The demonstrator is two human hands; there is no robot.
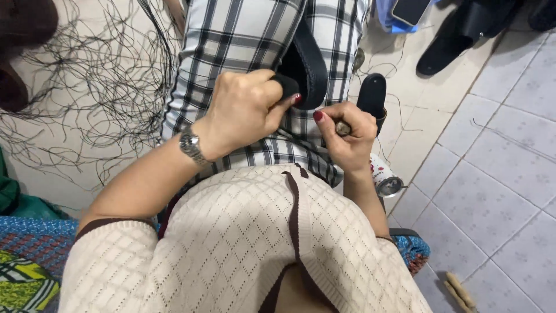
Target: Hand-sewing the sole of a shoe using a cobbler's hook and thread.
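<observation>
We pinch the black leather strap [307,64] at its lower end in the left hand [240,113], thumb and fingers clenched on it over the plaid lap [243,35]. Just right of that grip, the right hand [347,136] is closed on something small, perhaps a tool; we cannot tell. The strap looks light, stiffly flexible and smooth, so gripping near its edge suits it. Loose black threads [92,87] lie left of the grip.
</observation>
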